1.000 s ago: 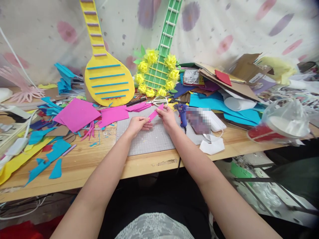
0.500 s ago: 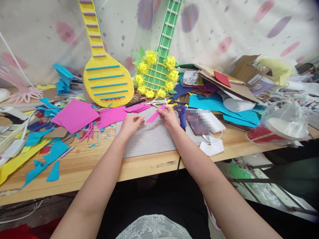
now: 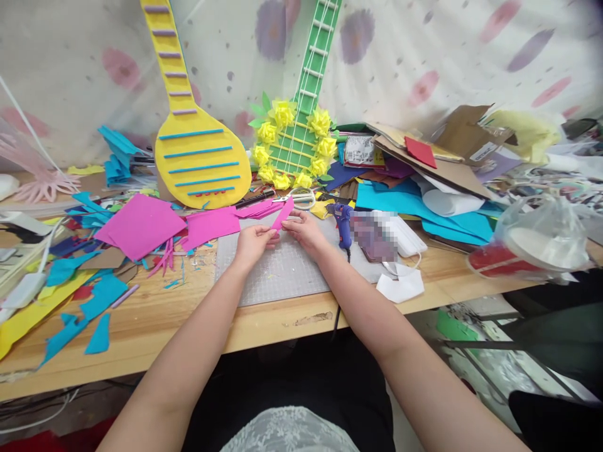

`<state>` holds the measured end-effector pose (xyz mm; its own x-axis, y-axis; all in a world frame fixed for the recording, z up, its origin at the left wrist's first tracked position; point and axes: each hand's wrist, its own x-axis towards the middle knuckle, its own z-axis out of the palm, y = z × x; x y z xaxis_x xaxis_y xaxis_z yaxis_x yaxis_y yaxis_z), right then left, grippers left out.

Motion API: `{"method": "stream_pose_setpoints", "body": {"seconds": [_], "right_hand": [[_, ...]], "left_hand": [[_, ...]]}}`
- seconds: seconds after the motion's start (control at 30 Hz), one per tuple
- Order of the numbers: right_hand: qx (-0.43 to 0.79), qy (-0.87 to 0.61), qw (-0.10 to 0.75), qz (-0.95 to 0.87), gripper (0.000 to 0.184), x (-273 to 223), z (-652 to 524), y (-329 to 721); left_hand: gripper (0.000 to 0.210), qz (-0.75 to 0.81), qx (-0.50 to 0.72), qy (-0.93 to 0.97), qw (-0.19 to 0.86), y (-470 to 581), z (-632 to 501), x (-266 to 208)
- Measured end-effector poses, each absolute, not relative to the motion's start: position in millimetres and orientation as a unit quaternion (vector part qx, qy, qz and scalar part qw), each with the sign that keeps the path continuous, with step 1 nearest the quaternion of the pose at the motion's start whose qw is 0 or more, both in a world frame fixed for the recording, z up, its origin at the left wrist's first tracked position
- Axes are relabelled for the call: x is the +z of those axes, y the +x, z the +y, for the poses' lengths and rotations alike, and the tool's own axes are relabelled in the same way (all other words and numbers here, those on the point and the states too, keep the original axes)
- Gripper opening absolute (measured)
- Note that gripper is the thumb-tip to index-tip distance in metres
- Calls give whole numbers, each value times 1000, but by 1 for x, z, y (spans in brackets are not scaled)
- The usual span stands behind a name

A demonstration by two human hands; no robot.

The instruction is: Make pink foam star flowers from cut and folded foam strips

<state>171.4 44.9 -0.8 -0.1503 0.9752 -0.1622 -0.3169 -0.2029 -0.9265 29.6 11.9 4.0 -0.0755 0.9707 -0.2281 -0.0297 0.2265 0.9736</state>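
Note:
A narrow strip of pink paper slants up over the grey cutting mat. My left hand pinches its lower end between thumb and fingers. From the other side, my right hand has its fingertips closed at the strip's right edge. Just behind the strip lie scissors with white handles and a small stack of pink strips. A larger pink sheet rests to the left of my hands.
A blue glue gun stands right of my hands, near a phone. Yellow and green paper instruments lean at the back. Blue scraps litter the left; a lidded cup in a plastic bag stands right.
The pink strip has moved left and stands more upright. My left hand has come in to grip its lower end, while my right hand has shifted left and lower.

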Motion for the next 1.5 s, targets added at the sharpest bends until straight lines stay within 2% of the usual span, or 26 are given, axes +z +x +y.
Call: {"method": "stream_pose_setpoints", "body": {"seconds": [0.1, 0.23, 0.33, 0.63, 0.77, 0.87, 0.93, 1.03, 1.1, 1.2, 1.33, 1.5], "right_hand": [[604, -453, 531, -386, 44, -5, 49, 172], [594, -473, 544, -357, 40, -5, 53, 178], [595, -472, 538, -365, 39, -3, 51, 180], [590, -476, 524, -389, 39, -4, 50, 179], [589, -479, 520, -392, 38, -3, 50, 178], [582, -476, 519, -407, 35, -1, 49, 178], [579, -474, 517, -416, 34, 0, 47, 177], [577, -473, 514, -423, 32, 4, 45, 175], [579, -475, 509, -425, 31, 7, 45, 175], [584, -472, 505, -424, 28, 13, 44, 174], [580, -468, 487, -454, 23, 26, 42, 171], [589, -455, 429, -512, 19, 42, 38, 157]], "left_hand": [[25, 591, 436, 494, 465, 19, 20, 8], [24, 674, 393, 591, 206, 0, 45, 27], [23, 680, 305, 657, 113, -6, 69, 34], [28, 698, 132, 699, 86, 10, 105, 30], [22, 712, 205, 666, 83, 3, 103, 40], [17, 695, 346, 620, 112, -6, 98, 49], [14, 662, 459, 568, 169, -11, 92, 54], [15, 577, 590, 424, 374, -13, 74, 58], [12, 516, 583, 304, 549, -13, 60, 55], [9, 455, 551, 187, 673, -12, 42, 41], [13, 428, 539, 139, 712, -9, 34, 23], [17, 409, 531, 175, 721, -4, 37, 16]]}}
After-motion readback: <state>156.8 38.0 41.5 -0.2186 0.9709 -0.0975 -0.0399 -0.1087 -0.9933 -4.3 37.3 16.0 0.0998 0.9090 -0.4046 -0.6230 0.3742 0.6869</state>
